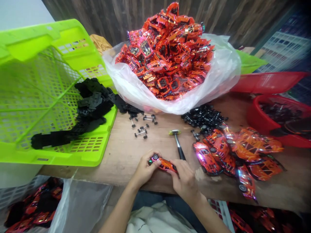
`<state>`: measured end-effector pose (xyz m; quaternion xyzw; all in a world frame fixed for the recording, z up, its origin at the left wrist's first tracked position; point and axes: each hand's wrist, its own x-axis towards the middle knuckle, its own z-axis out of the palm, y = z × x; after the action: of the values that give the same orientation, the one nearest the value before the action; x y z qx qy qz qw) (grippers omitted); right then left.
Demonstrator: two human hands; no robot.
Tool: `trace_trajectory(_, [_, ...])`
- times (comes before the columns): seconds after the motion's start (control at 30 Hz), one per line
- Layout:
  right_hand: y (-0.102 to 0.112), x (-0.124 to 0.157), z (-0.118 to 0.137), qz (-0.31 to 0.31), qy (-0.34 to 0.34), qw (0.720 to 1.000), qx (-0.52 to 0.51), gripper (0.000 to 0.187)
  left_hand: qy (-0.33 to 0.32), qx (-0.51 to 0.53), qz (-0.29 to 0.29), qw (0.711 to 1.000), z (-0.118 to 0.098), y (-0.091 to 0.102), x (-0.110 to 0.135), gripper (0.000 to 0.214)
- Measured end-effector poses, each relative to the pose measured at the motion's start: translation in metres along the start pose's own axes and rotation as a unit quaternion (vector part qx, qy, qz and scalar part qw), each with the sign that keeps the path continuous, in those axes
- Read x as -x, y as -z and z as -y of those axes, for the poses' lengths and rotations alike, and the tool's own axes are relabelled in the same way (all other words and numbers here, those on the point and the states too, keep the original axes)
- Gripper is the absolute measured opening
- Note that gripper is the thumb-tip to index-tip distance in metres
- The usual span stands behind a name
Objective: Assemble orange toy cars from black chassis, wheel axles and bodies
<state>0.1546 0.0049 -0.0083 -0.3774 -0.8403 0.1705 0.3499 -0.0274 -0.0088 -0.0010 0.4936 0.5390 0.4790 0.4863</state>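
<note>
Between my hands, just above the table's front edge, is an orange toy car (pixel 165 164) turned on its side, one black wheel showing. My left hand (pixel 148 166) pinches its left end near that wheel, thumb in front. At the other end, the fingers of my right hand (pixel 184 176) are closed on the car body. Just beyond my right hand lies a small hammer (pixel 178 144) with a black handle and yellowish head. Several wheel axles (pixel 143 129) are scattered on the wood farther back. To the right sits a group of orange toy cars (pixel 209 158), some with wheels.
A white plastic bag (pixel 218 81) heaped with orange car bodies (pixel 167 55) stands at the back. On the left a green crate (pixel 102 142) lies tipped, holding black chassis parts (pixel 92 103). Black wheels (pixel 206 118) are piled near a red basin (pixel 257 113) at right.
</note>
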Motion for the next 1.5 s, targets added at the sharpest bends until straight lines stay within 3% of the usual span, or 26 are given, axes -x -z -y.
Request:
trace_trajectory(0.23, [-0.003,-0.001,0.005,-0.029,-0.016,0.999,-0.024,0.019,0.012,0.024,-0.029,0.999,-0.002,-0.005,-0.003,0.012])
trace_trajectory(0.4, [0.004,-0.004,0.003,0.003,-0.102,0.990,-0.097,0.013,0.058,0.031,-0.009,0.998,-0.010,0.000,-0.002,0.023])
trace_trajectory(0.5, [0.009,-0.014,0.003,0.009,-0.208,0.964,-0.168,0.017,-0.015,-0.022,0.018,0.999,-0.013,0.011,0.006,0.056])
trace_trajectory(0.57, [0.009,-0.024,0.003,0.062,-0.292,0.918,-0.262,0.027,-0.083,-0.073,0.037,0.993,-0.011,0.018,0.012,0.082])
trace_trajectory(0.63, [0.006,-0.036,0.001,0.133,-0.333,0.880,-0.312,0.037,-0.140,-0.113,-0.003,0.984,-0.005,0.023,0.015,0.087])
trace_trajectory(0.67, [0.004,-0.041,0.000,0.157,-0.336,0.877,-0.306,0.040,-0.160,-0.128,-0.037,0.978,-0.001,0.024,0.015,0.083])
trace_trajectory(0.73, [0.002,-0.049,-0.001,0.168,-0.332,0.892,-0.256,0.041,-0.180,-0.166,-0.071,0.967,0.005,0.024,0.013,0.065])
trace_trajectory(0.8, [0.003,-0.050,0.001,0.135,-0.304,0.922,-0.198,0.037,-0.168,-0.211,-0.049,0.962,0.008,0.022,0.009,0.042])
trace_trajectory(0.87, [0.007,-0.046,0.007,0.114,-0.213,0.961,-0.132,0.031,-0.131,-0.239,-0.027,0.962,0.007,0.020,0.004,0.026])
trace_trajectory(0.97, [0.010,-0.036,0.011,0.117,-0.035,0.992,-0.018,0.033,-0.072,-0.226,-0.046,0.970,0.001,0.017,-0.003,0.029])
trace_trajectory(1.03, [0.005,-0.032,0.009,0.109,0.003,0.994,0.022,0.038,-0.057,-0.181,-0.047,0.981,-0.002,0.015,-0.007,0.031])
trace_trajectory(1.2, [-0.014,-0.033,0.001,0.062,-0.030,0.997,-0.017,0.020,-0.077,-0.079,-0.040,0.993,0.000,0.014,-0.015,0.015])
trace_trajectory(1.4, [-0.013,-0.042,0.001,0.042,-0.079,0.992,-0.088,0.015,-0.076,-0.116,-0.070,0.988,0.000,0.010,-0.012,0.013])
trace_trajectory(1.5, [-0.015,-0.053,0.000,0.008,-0.090,0.996,0.013,0.032,-0.059,-0.122,-0.129,0.982,-0.008,-0.003,-0.001,0.016])
